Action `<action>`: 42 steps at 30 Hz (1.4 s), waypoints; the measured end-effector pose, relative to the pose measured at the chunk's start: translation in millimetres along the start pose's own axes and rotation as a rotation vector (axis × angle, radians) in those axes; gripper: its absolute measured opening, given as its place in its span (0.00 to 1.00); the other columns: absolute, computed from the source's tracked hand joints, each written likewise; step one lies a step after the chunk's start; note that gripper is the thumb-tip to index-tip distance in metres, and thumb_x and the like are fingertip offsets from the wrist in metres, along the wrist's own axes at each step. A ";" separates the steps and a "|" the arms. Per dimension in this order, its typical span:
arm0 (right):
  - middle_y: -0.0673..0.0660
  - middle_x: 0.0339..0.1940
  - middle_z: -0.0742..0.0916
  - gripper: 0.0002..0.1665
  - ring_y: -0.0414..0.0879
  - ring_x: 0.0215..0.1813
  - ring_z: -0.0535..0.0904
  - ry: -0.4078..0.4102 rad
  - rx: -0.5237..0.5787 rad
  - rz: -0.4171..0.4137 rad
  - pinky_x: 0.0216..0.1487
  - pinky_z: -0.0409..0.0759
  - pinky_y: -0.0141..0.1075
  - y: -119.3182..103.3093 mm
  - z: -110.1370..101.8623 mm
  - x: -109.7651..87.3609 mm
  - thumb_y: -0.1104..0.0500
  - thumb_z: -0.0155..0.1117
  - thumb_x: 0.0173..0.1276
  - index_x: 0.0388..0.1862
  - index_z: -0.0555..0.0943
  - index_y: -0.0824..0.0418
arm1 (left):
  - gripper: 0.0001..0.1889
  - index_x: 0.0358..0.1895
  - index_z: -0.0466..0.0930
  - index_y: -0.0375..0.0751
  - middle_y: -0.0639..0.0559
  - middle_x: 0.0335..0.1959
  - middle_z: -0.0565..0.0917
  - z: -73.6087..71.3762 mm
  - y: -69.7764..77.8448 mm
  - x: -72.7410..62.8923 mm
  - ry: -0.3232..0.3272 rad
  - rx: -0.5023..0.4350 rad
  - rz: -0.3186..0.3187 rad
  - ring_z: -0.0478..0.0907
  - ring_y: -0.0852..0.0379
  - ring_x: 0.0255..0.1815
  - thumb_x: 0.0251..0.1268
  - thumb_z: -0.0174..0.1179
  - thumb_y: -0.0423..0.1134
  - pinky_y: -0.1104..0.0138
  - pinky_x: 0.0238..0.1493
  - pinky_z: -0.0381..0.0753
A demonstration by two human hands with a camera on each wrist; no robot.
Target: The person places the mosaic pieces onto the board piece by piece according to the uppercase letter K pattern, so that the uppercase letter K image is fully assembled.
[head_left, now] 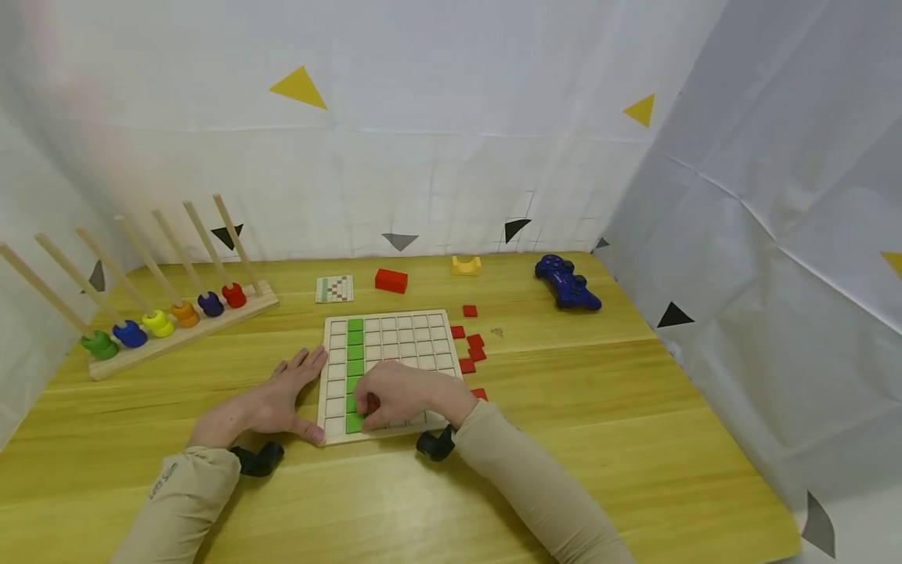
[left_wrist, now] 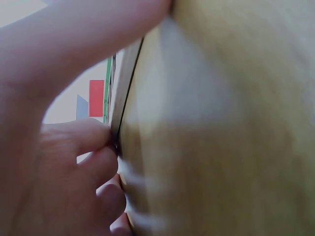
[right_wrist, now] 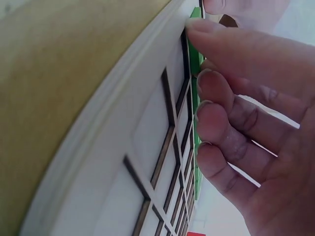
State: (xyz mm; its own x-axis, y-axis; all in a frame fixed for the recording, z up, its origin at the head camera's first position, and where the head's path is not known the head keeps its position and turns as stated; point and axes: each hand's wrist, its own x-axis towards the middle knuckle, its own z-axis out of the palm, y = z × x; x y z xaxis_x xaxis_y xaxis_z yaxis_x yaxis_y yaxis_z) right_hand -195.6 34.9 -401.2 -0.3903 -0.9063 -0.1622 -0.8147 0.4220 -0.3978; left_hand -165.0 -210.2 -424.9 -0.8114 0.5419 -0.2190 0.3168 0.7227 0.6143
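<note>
A wooden grid board (head_left: 409,337) lies flat on the table, its second column from the left filled with green tiles (head_left: 355,345). My left hand (head_left: 282,399) rests at the board's left edge, fingers spread, with the thumb touching the lower left corner. Over the bottom of the column, my right hand (head_left: 402,392) has thumb and index finger pinching the lowest green tile (head_left: 353,424), which sits in its cell. In the right wrist view the other fingers are curled beside the column. The right hand and forearm hide part of the grid.
Several red tiles (head_left: 470,311) lie along the board's right side. Behind it are a small pattern card (head_left: 334,289), a red block (head_left: 391,280) and a yellow arched block (head_left: 466,266). A blue game controller (head_left: 567,282) lies back right; a pegged bead rack (head_left: 204,323) stands left.
</note>
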 end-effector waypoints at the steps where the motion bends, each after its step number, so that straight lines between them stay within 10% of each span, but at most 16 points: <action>1: 0.42 0.26 0.81 0.07 0.31 0.30 0.72 0.001 0.000 -0.002 0.33 0.69 0.20 -0.4 0.0 0.2 0.53 0.73 0.65 0.31 0.84 0.53 | 0.71 0.80 0.37 0.29 0.31 0.81 0.38 0.1 -0.2 0.0 -0.001 0.000 -0.001 0.30 0.29 0.80 0.42 0.77 0.60 0.35 0.75 0.32; 42: 0.43 0.30 0.81 0.14 0.35 0.34 0.75 0.012 0.090 0.158 0.37 0.74 0.26 3.3 -16.1 -12.5 0.48 0.70 0.67 0.48 0.82 0.52 | 0.71 0.80 0.38 0.31 0.33 0.82 0.38 -1.1 1.0 -0.2 -0.013 -0.001 -0.028 0.29 0.30 0.80 0.42 0.77 0.61 0.35 0.75 0.33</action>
State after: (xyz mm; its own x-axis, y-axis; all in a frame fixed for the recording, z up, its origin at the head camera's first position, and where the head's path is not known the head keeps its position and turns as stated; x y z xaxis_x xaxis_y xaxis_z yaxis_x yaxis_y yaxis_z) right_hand -200.3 48.0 -385.9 -0.5162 -0.8282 -0.2184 -0.7011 0.5550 -0.4477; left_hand -165.0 -210.0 -423.4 -0.8132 0.5275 -0.2459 0.2940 0.7370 0.6086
